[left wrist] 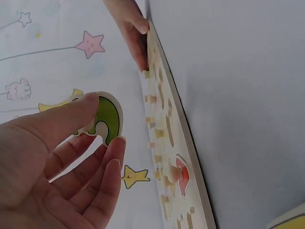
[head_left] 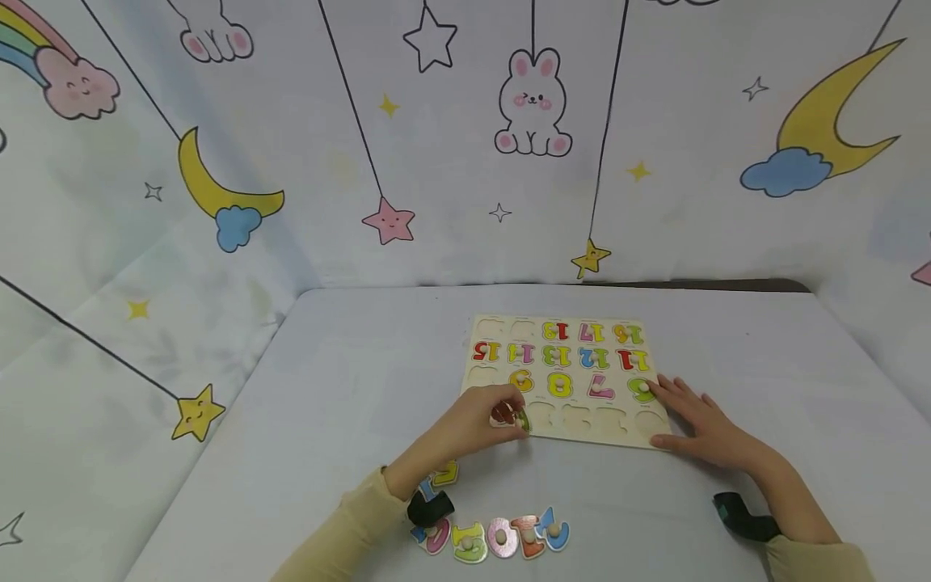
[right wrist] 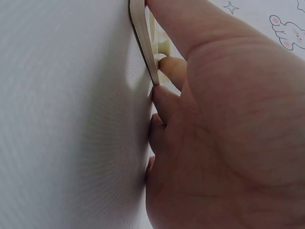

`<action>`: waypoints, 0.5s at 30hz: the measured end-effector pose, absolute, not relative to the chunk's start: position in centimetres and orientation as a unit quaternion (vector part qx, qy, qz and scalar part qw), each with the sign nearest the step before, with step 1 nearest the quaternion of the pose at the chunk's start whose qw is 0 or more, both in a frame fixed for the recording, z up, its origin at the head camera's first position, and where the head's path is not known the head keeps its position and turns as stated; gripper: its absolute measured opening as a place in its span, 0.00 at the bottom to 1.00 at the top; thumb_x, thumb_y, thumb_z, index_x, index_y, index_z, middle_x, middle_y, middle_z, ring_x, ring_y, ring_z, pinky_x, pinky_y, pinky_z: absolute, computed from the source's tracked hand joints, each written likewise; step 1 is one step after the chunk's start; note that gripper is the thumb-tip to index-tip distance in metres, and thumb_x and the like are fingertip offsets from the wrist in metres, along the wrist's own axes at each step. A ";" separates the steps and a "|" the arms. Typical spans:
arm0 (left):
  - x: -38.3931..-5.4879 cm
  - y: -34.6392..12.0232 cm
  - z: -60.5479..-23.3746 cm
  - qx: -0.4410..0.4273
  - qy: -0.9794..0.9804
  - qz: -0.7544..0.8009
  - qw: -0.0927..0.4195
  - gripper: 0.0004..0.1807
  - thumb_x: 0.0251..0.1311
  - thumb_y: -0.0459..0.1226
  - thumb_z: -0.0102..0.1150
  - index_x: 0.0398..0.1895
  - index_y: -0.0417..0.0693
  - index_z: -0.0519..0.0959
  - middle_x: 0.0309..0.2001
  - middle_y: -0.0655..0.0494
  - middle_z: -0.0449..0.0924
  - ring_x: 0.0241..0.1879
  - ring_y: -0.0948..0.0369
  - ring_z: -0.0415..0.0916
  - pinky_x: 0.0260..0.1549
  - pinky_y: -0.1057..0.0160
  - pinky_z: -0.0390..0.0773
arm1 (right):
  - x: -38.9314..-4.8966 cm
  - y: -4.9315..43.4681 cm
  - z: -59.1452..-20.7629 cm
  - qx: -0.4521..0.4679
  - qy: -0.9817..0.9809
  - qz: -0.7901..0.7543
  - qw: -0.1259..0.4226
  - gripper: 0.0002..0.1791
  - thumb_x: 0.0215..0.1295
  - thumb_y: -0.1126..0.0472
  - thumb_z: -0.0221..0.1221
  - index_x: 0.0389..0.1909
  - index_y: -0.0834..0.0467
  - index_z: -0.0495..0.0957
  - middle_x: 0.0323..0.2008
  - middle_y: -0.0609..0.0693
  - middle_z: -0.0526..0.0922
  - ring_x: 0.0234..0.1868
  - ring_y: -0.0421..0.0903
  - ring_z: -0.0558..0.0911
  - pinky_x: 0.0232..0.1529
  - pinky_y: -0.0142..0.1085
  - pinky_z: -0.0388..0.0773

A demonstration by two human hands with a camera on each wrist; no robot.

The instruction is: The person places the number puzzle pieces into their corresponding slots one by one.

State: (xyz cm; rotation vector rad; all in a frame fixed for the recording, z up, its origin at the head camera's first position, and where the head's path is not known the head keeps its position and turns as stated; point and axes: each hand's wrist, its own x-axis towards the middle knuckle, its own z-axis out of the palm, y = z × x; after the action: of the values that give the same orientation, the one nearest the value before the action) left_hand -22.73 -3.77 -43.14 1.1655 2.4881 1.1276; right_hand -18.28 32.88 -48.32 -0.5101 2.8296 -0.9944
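Observation:
My left hand (head_left: 483, 416) pinches a green number piece (left wrist: 108, 119) between thumb and fingers, above the near left corner of a wooden number puzzle board (head_left: 575, 412). In the left wrist view, a red piece (left wrist: 183, 175) with a knob sits on the board beyond the hand. My right hand (head_left: 709, 424) rests at the board's right edge, its fingers extended. One fingertip is by the green piece (head_left: 642, 390) in its slot, and the thumb is at the near right corner. Coloured number pieces fill much of the far rows; several recesses show bare wood.
Loose number pieces lie on the white table (head_left: 349, 388) nearer me: a green one (head_left: 469, 544), a pink one (head_left: 497, 540), an orange one (head_left: 529, 539), a blue one (head_left: 556, 535) and others by the left wrist. A patterned cloth (head_left: 465, 162) hangs behind the table.

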 end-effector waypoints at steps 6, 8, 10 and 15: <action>-23.9 -3.0 -43.6 0.337 0.828 0.439 0.092 0.13 0.51 0.40 0.70 0.35 0.48 0.75 0.31 0.62 0.76 0.29 0.68 0.74 0.31 0.69 0.75 | -18.3 33.0 -48.4 -0.162 0.929 -0.327 0.057 0.46 0.56 0.50 0.64 0.68 0.67 0.54 0.67 0.71 0.48 0.68 0.67 0.40 0.57 0.66 0.32; -24.3 -2.8 -43.8 0.318 0.824 0.459 0.097 0.13 0.51 0.40 0.69 0.35 0.48 0.75 0.32 0.62 0.76 0.30 0.68 0.74 0.32 0.69 0.75 | -18.3 33.0 -48.5 -0.161 0.929 -0.327 0.058 0.46 0.56 0.49 0.64 0.68 0.67 0.54 0.67 0.71 0.48 0.68 0.67 0.39 0.57 0.66 0.32; -24.5 -2.5 -44.0 0.305 0.818 0.476 0.104 0.14 0.51 0.40 0.69 0.36 0.46 0.76 0.32 0.61 0.76 0.30 0.67 0.75 0.33 0.68 0.76 | -18.4 33.0 -48.5 -0.163 0.929 -0.328 0.057 0.45 0.56 0.49 0.64 0.68 0.67 0.54 0.67 0.70 0.48 0.68 0.67 0.39 0.57 0.66 0.32; -24.7 -2.2 -44.0 0.277 0.813 0.496 0.125 0.17 0.52 0.39 0.68 0.43 0.44 0.76 0.34 0.57 0.78 0.31 0.64 0.77 0.31 0.66 0.76 | -18.4 33.0 -48.6 -0.169 0.928 -0.326 0.055 0.46 0.56 0.49 0.64 0.68 0.66 0.54 0.67 0.70 0.48 0.68 0.67 0.39 0.57 0.66 0.32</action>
State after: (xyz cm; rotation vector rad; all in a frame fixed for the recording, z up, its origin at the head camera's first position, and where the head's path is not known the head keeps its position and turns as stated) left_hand -24.69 -2.24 -43.98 0.8083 2.3701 1.4451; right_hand -18.41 32.99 -48.58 -0.5144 2.8191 -0.9911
